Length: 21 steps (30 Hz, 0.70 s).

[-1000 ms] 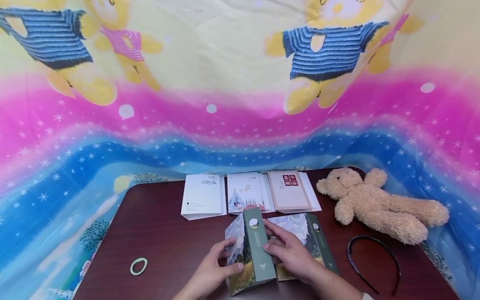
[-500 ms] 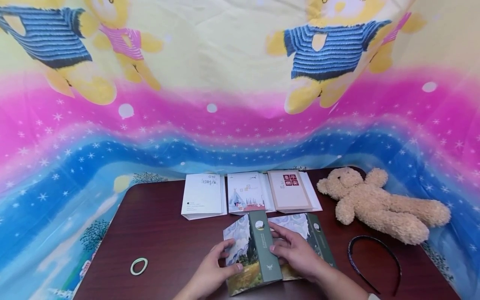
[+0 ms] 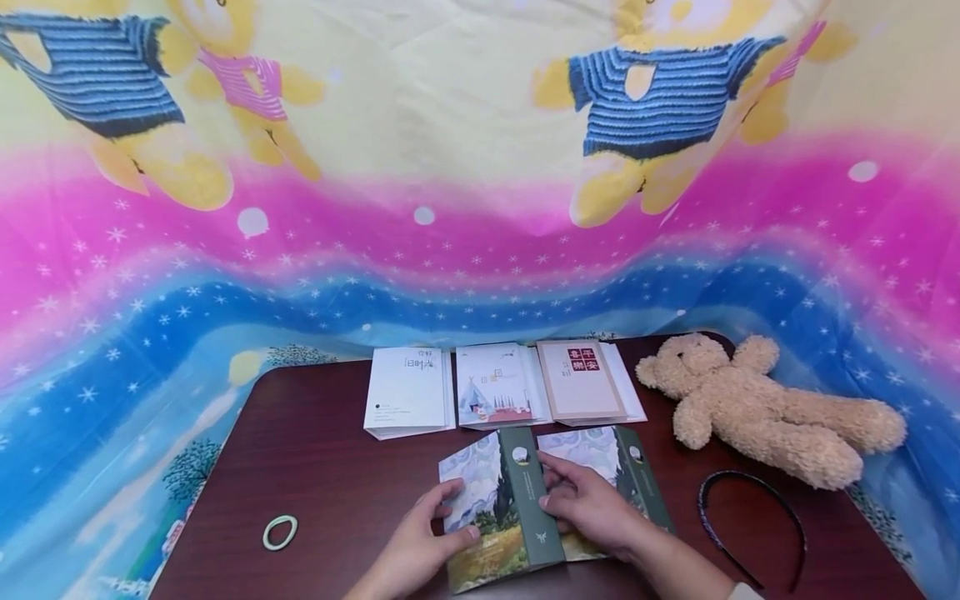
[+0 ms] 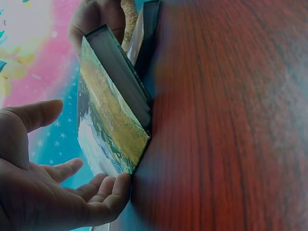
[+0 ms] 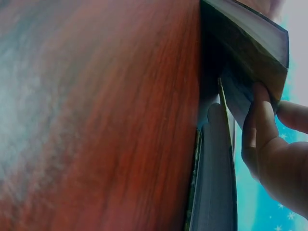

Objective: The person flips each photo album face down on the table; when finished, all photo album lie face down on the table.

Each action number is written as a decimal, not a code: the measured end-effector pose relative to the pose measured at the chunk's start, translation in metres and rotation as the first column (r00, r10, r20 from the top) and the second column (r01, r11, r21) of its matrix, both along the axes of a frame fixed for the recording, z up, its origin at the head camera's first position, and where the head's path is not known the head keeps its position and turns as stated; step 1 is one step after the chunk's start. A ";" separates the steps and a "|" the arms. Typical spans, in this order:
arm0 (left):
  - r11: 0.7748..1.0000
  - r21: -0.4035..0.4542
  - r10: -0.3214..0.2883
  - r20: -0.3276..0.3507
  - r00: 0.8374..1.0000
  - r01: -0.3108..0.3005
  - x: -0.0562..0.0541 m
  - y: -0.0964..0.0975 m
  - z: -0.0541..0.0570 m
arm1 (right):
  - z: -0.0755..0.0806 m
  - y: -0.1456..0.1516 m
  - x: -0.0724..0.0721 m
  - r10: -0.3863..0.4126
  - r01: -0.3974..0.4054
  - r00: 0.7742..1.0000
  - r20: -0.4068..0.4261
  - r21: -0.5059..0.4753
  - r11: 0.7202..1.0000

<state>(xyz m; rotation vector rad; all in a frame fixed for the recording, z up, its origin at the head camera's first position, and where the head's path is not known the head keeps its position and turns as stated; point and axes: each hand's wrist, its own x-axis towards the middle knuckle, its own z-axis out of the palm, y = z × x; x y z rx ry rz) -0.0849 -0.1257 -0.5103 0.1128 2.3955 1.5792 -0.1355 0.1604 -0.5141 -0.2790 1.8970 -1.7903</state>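
A thick book [image 3: 483, 500] with a painted landscape cover and a green spine lies tilted, its spine side raised, in the head view. My right hand [image 3: 592, 508] pinches that raised side, thumb on the spine and fingers underneath, as the right wrist view shows on the book [image 5: 269, 72]. At the opposite side is my left hand [image 3: 420, 533], fingers spread. In the left wrist view its little finger touches the low corner of the book [image 4: 110, 110], and its thumb stands apart from the cover. A matching second book [image 3: 588, 450] lies flat, partly behind my right hand.
Three pale books stand in a row at the back: a white one [image 3: 408, 392], an illustrated one [image 3: 491, 387] and a beige one [image 3: 581, 383]. A teddy bear [image 3: 757, 408] and a black headband [image 3: 705, 508] lie right. A pale green ring [image 3: 280, 533] lies left on the dark table [image 3: 322, 458].
The held book's spine side has moved down and slightly right, so the cover lies flatter and faces up more. Both hands keep nearly the same places.
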 end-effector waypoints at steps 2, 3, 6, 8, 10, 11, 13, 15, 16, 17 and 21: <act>1.000 -0.003 -0.002 -0.003 1.000 0.002 0.001 -0.002 0.000 | 0.000 -0.001 -0.001 0.012 -0.012 1.000 -0.007 0.028 1.000; 1.000 -0.001 -0.003 -0.006 1.000 0.003 0.001 -0.003 -0.001 | 0.000 -0.002 -0.001 0.018 -0.017 1.000 -0.011 0.034 0.999; 1.000 0.008 -0.002 -0.015 1.000 0.003 0.002 -0.005 -0.002 | -0.001 -0.004 -0.002 0.040 -0.039 0.999 -0.020 0.050 0.998; 1.000 0.010 0.001 -0.021 1.000 -0.001 0.002 -0.006 -0.002 | -0.001 -0.004 -0.002 0.054 -0.053 0.998 -0.017 0.054 0.997; 1.000 0.011 0.006 -0.027 1.000 -0.006 0.002 -0.008 -0.003 | -0.002 -0.005 -0.003 0.063 -0.062 0.998 -0.018 0.060 0.996; 1.000 0.009 0.008 -0.030 1.000 -0.007 0.002 -0.009 -0.003 | -0.002 -0.005 -0.003 0.065 -0.064 0.998 -0.017 0.060 0.996; 1.000 -0.002 0.014 -0.028 1.000 -0.014 0.001 -0.010 -0.003 | -0.004 -0.006 -0.003 0.066 -0.065 0.998 -0.021 0.057 0.996; 1.000 -0.007 0.020 -0.026 0.999 -0.020 0.000 -0.013 -0.003 | -0.004 -0.007 -0.003 0.067 -0.065 0.997 -0.035 0.055 0.996; 1.000 -0.008 0.023 -0.024 0.999 -0.024 0.000 -0.014 -0.003 | -0.004 -0.008 -0.003 0.068 -0.066 0.997 -0.039 0.054 0.996; 1.000 -0.009 0.027 -0.021 0.999 -0.027 0.000 -0.015 -0.003 | -0.004 -0.008 -0.002 0.069 -0.067 0.997 -0.040 0.050 0.997; 0.999 -0.007 0.040 -0.018 0.999 -0.040 0.000 -0.020 -0.002 | -0.004 -0.011 -0.002 0.072 -0.069 0.997 -0.039 0.063 0.996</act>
